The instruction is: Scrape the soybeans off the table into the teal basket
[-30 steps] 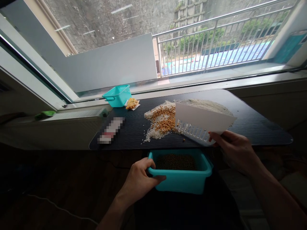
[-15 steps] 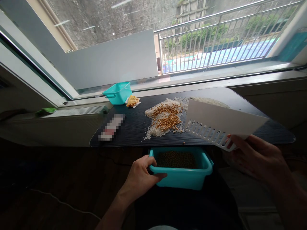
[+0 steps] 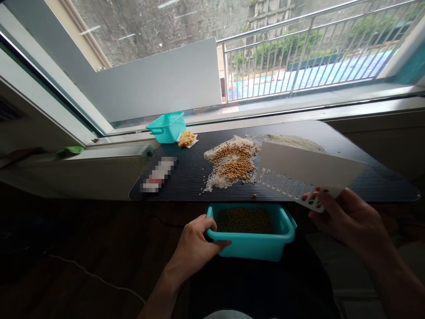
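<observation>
Teal plastic tub [image 3: 252, 241], one of two, sits nearest me below the table [image 3: 186, 179] edge, filled with brown beans. My left hand [image 3: 194, 248] is closed around its left corner. My right hand [image 3: 348, 217] pinches the lower right corner of one white slotted scraper [image 3: 305, 170], held tilted over the table. One loose bean [image 3: 254, 195] lies near the front edge. Beyond it is one heap of yellow beans [image 3: 232, 161] mixed with white rice [image 3: 292, 141], which the scraper partly hides. To the left is one flat packet [image 3: 157, 175], print too blurred to read. At the far edge the second tub [image 3: 166, 127] stands just beside a yellow wrapper [image 3: 187, 138].
</observation>
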`<action>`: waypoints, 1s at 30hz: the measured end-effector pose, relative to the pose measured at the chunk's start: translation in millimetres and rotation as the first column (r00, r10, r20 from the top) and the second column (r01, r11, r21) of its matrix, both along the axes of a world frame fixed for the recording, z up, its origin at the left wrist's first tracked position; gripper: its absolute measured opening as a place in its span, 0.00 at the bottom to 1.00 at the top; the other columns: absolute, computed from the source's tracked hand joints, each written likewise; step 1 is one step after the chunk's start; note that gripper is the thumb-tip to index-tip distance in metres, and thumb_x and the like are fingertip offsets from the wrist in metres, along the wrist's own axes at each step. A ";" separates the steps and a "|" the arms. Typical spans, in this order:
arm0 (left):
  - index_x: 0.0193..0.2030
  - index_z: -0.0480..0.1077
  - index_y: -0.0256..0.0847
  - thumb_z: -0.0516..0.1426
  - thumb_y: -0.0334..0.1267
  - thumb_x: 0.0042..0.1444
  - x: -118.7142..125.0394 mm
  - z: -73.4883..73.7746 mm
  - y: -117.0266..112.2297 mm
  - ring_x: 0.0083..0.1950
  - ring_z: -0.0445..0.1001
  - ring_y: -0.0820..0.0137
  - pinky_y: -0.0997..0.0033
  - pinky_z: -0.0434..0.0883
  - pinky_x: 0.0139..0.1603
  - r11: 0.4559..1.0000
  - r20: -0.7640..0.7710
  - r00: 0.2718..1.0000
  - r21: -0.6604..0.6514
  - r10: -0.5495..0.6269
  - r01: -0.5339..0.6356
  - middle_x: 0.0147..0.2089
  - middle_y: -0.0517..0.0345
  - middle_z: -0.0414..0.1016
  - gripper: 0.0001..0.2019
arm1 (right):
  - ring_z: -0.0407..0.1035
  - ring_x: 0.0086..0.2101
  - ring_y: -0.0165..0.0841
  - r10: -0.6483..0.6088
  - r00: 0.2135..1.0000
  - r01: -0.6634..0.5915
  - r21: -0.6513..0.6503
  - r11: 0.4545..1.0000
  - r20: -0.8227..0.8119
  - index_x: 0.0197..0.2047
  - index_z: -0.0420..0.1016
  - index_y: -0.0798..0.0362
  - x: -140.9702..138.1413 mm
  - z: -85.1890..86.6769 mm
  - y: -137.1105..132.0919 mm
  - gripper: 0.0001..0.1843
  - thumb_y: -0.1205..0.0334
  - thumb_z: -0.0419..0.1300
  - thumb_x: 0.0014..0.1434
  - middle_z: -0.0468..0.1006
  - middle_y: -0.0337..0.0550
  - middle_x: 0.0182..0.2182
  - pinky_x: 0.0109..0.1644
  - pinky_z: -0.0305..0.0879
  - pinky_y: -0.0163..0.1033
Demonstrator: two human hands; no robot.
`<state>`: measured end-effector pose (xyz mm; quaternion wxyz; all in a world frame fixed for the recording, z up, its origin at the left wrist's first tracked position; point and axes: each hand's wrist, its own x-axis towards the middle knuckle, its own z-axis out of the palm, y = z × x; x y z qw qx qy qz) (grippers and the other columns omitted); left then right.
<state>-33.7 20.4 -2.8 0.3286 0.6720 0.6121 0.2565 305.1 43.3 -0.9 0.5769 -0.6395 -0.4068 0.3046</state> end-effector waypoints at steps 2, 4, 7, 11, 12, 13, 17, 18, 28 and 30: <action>0.26 0.66 0.42 0.69 0.39 0.48 1.0 3.0 -1.4 0.33 0.65 0.71 0.71 0.59 0.34 1.000 0.027 1.000 -0.013 0.003 -0.003 0.30 0.66 0.65 0.14 | 0.72 0.18 0.31 0.008 0.999 -0.007 -0.012 1.000 0.053 0.38 0.82 0.47 1.1 -4.0 2.2 0.33 0.25 0.73 0.47 0.85 0.41 0.26 0.18 0.67 0.33; 0.25 0.65 0.43 0.68 0.38 0.47 1.5 7.1 -4.2 0.33 0.65 0.71 0.71 0.59 0.34 1.000 0.045 0.999 -0.027 0.004 -0.003 0.30 0.66 0.64 0.14 | 0.74 0.19 0.33 0.020 0.997 -0.018 -0.026 1.000 0.078 0.38 0.82 0.46 2.0 -5.9 3.2 0.33 0.25 0.73 0.46 0.87 0.42 0.28 0.19 0.69 0.36; 0.24 0.64 0.43 0.68 0.38 0.46 0.0 14.5 -9.7 0.32 0.64 0.71 0.71 0.58 0.34 0.999 0.060 0.998 -0.043 0.013 -0.010 0.29 0.66 0.64 0.15 | 0.75 0.20 0.37 0.050 0.995 -0.047 -0.040 0.998 0.082 0.38 0.83 0.45 1.4 -4.2 0.7 0.33 0.24 0.72 0.45 0.88 0.42 0.30 0.20 0.72 0.39; 0.25 0.64 0.43 0.68 0.40 0.46 -5.3 24.2 -15.0 0.32 0.64 0.70 0.70 0.58 0.34 0.992 0.043 0.997 -0.111 0.058 -0.053 0.29 0.66 0.64 0.15 | 0.74 0.19 0.36 0.113 0.987 -0.107 -0.054 0.993 0.117 0.36 0.83 0.45 -3.4 4.0 -2.6 0.33 0.23 0.71 0.45 0.86 0.42 0.27 0.20 0.70 0.39; 0.26 0.64 0.44 0.68 0.41 0.46 -6.9 26.3 -15.5 0.33 0.64 0.70 0.70 0.58 0.34 0.989 0.034 0.997 -0.130 0.069 -0.064 0.29 0.66 0.64 0.15 | 0.73 0.19 0.35 0.113 0.987 -0.109 -0.042 0.993 0.114 0.35 0.83 0.45 -5.8 6.9 -1.6 0.34 0.22 0.71 0.45 0.86 0.42 0.27 0.20 0.70 0.39; 0.26 0.64 0.44 0.68 0.42 0.47 -8.5 28.0 -15.8 0.33 0.64 0.69 0.70 0.58 0.34 0.987 0.026 0.997 -0.145 0.078 -0.074 0.30 0.66 0.64 0.15 | 0.73 0.18 0.34 0.098 0.990 -0.096 -0.019 0.995 0.102 0.35 0.82 0.46 -8.7 10.2 0.6 0.35 0.21 0.71 0.44 0.86 0.42 0.27 0.20 0.70 0.39; 0.29 0.64 0.44 0.67 0.45 0.49 -12.0 32.5 -14.8 0.35 0.65 0.68 0.69 0.59 0.36 0.980 0.003 0.996 -0.177 0.090 -0.088 0.31 0.65 0.65 0.15 | 0.72 0.19 0.32 0.094 0.994 -0.096 0.038 0.995 0.058 0.35 0.79 0.47 -23.0 23.1 16.0 0.38 0.20 0.71 0.41 0.86 0.42 0.28 0.20 0.69 0.37; 0.30 0.64 0.45 0.66 0.45 0.50 -12.1 33.0 -14.5 0.35 0.65 0.68 0.69 0.59 0.36 0.979 -0.002 0.996 -0.181 0.090 -0.089 0.31 0.65 0.65 0.15 | 0.73 0.19 0.32 0.115 0.992 -0.118 0.035 0.992 0.059 0.35 0.79 0.48 -26.3 25.4 20.4 0.38 0.20 0.71 0.42 0.86 0.42 0.29 0.20 0.69 0.37; 0.30 0.64 0.45 0.67 0.44 0.51 -10.2 28.8 -14.0 0.36 0.66 0.68 0.69 0.60 0.36 0.985 -0.016 0.996 -0.149 0.091 -0.092 0.33 0.65 0.66 0.15 | 0.73 0.20 0.32 0.197 0.979 -0.198 0.011 0.980 0.056 0.35 0.79 0.47 -30.6 26.6 30.6 0.34 0.24 0.72 0.45 0.85 0.40 0.28 0.22 0.69 0.37; 0.30 0.64 0.45 0.68 0.44 0.51 -10.5 28.9 -13.4 0.35 0.66 0.68 0.69 0.60 0.36 0.983 -0.014 0.995 -0.152 0.098 -0.099 0.32 0.66 0.66 0.16 | 0.74 0.21 0.32 0.153 0.986 -0.155 0.022 0.988 0.061 0.37 0.79 0.48 -24.9 25.1 26.4 0.36 0.23 0.71 0.46 0.86 0.41 0.31 0.23 0.71 0.36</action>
